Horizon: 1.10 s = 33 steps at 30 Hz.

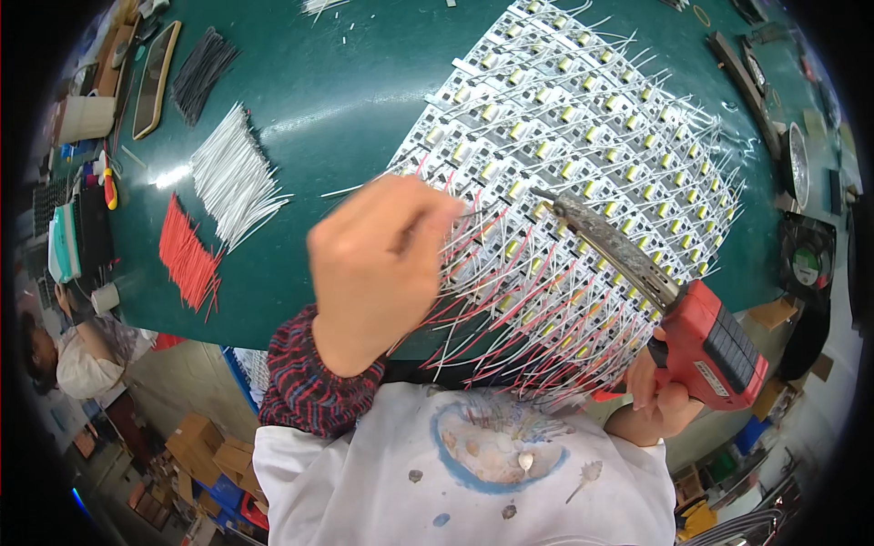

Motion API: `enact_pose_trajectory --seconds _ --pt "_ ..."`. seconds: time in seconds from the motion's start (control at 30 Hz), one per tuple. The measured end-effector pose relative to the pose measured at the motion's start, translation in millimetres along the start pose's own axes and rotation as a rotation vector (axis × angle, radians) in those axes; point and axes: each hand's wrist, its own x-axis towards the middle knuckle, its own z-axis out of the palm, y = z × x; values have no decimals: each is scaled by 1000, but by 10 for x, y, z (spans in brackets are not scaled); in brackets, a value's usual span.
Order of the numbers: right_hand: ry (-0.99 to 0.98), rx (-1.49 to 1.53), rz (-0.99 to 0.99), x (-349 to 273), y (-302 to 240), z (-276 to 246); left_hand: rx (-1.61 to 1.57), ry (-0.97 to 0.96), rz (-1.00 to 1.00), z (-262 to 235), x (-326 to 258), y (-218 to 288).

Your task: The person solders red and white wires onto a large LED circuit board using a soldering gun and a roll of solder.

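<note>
My left hand (pixel 378 264) is raised over the green table (pixel 346 91), fingers pinched on a thin white wire (pixel 360 189) at the near left edge of a large array of small white circuit boards (pixel 583 146) with red and white leads. My right hand (pixel 660 391) grips the red handle of a soldering gun (pixel 706 341). Its long crusted metal tip (pixel 546 196) reaches left over the boards, ending just right of my left fingertips.
Bundles of cut wire lie on the left of the table: white (pixel 232 177), red (pixel 187 255), black (pixel 202 73). A small fan (pixel 806 259) and tools line the right edge. Another person (pixel 68 350) sits at lower left. Cardboard boxes (pixel 205 446) are on the floor.
</note>
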Motion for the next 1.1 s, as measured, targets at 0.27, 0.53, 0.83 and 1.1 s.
enact_pose_trajectory --seconds 0.27,0.53,0.83,1.1 --pt "5 44 96 -59 -116 -107 -85 -28 108 101 -85 251" --pt "-263 113 170 66 -99 -116 18 -138 27 266 -178 107" --pt "39 100 404 -172 -42 -169 2 -147 2 254 -164 109" --pt "-148 -116 83 -113 80 -173 15 -130 3 268 -148 138"
